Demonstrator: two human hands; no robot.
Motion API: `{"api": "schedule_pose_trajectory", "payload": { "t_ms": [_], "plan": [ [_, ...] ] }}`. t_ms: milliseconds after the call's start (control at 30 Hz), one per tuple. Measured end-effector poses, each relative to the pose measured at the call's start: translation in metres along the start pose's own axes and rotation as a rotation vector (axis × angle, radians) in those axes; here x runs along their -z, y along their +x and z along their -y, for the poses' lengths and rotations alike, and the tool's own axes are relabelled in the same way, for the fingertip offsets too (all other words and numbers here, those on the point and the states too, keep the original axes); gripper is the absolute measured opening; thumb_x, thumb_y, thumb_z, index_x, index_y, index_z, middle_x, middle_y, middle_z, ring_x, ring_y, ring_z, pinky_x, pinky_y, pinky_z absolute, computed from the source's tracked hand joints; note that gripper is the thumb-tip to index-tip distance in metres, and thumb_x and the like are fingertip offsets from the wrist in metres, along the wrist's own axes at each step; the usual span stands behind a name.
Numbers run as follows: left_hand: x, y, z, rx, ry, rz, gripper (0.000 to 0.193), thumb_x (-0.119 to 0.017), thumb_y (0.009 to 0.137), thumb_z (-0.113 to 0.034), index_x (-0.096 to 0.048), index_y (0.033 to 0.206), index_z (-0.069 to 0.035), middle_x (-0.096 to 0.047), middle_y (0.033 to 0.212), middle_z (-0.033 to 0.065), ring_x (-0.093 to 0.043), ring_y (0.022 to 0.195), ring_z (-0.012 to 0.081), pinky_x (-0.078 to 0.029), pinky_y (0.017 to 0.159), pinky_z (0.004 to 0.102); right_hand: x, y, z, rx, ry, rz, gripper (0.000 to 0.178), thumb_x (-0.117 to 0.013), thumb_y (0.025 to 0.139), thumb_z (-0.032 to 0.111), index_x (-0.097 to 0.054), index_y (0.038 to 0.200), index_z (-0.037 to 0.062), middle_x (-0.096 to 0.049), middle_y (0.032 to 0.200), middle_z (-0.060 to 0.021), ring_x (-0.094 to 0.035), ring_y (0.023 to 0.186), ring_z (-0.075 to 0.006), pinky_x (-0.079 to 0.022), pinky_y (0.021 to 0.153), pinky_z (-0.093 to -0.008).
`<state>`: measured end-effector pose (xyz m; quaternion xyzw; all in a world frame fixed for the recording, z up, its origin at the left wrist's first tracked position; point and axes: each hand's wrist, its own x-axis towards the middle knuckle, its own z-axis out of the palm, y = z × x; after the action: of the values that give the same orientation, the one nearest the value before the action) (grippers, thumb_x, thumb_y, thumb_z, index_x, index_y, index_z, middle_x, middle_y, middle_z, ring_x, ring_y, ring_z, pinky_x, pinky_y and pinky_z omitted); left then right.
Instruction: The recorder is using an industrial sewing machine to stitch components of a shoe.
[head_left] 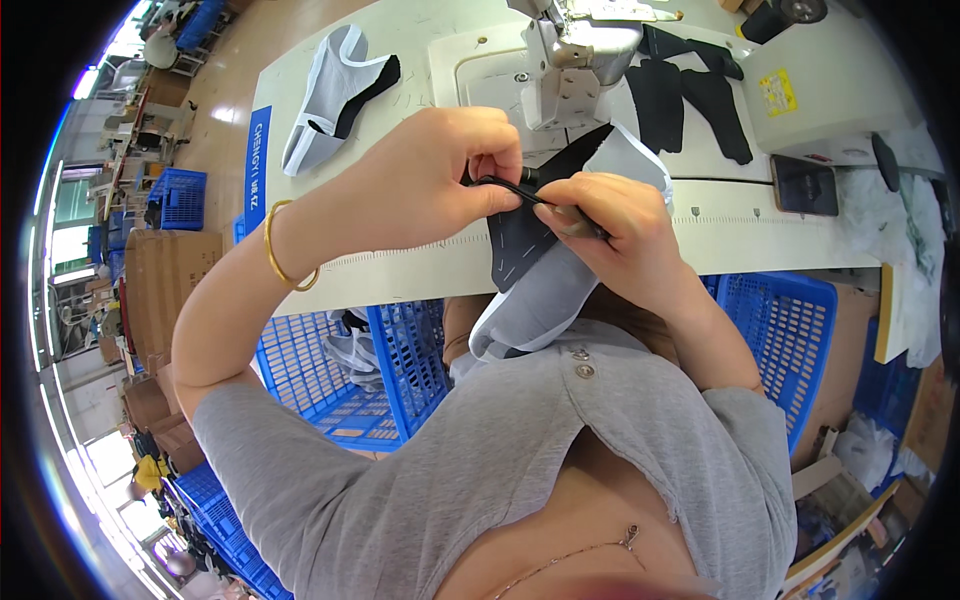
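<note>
One left hand (445, 170) and one right hand (630, 230) are pinching one black strip (513, 188), which is running between their fingertips; one grey-and-black fabric piece (540, 290) is lying beneath them.

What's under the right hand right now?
Beneath the right hand, black fabric with pale marks and grey fabric show past its edges; whatever it directly covers cannot be seen.

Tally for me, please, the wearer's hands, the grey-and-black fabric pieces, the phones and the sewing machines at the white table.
Hands: 2 (left hand, right hand)
Grey-and-black fabric pieces: 2 (one beneath the hands, one apart)
Phones: 1
Sewing machines: 1
Total: 6
</note>
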<state>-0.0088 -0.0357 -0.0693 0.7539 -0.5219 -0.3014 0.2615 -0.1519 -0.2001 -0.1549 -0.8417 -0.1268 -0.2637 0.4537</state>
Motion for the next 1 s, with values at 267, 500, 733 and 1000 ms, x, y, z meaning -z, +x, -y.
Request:
{"api": "schedule_pose_trajectory", "payload": {
  "t_ms": [267,500,733,1000],
  "plan": [
    [-0.021,-0.005,0.022,0.085,-0.548,-0.177,0.01,-0.076,0.082,-0.005,-0.068,0.086,-0.001,-0.063,0.085,0.0017,-0.056,0.077,0.008,-0.045,0.07,0.023,0.003,-0.003,0.003,-0.031,0.027,-0.073,0.017,-0.073,0.078,0.003,-0.065,0.093,0.0008,-0.062,0.073,-0.0111,-0.059,0.062,-0.0264,-0.046,0.056,-0.0341],
    [-0.024,-0.001,0.02,0.066,-0.66,-0.263,0.011,-0.073,0.087,-0.008,-0.071,0.093,0.001,-0.064,0.086,0.0025,-0.055,0.075,0.0074,-0.045,0.068,0.0203,0.005,-0.005,0.007,-0.239,0.159,-0.102,0.014,-0.073,0.084,0.004,-0.066,0.094,-0.0013,-0.061,0.071,-0.0082,-0.056,0.059,-0.0169,-0.044,0.055,-0.0294],
    [-0.025,0.003,0.02,0.018,-0.639,-0.295,0.011,-0.071,0.088,-0.009,-0.071,0.092,0.001,-0.064,0.084,0.002,-0.055,0.074,0.007,-0.045,0.066,0.0203,0.005,-0.003,0.008,-0.244,0.161,-0.137,0.012,-0.072,0.085,0.005,-0.066,0.094,-0.0022,-0.064,0.074,-0.0094,-0.059,0.062,-0.0165,-0.046,0.057,-0.028],
    [-0.011,0.007,0.017,0.046,-0.595,-0.311,0.012,-0.071,0.088,-0.01,-0.07,0.091,0.002,-0.065,0.081,0.0005,-0.055,0.075,0.0063,-0.045,0.067,0.0206,0.009,0.001,0.013,-0.328,0.162,-0.124,0.014,-0.07,0.087,0.008,-0.067,0.095,-0.0023,-0.066,0.075,-0.0107,-0.06,0.062,-0.0153,-0.046,0.057,-0.0272]
  ]
}}
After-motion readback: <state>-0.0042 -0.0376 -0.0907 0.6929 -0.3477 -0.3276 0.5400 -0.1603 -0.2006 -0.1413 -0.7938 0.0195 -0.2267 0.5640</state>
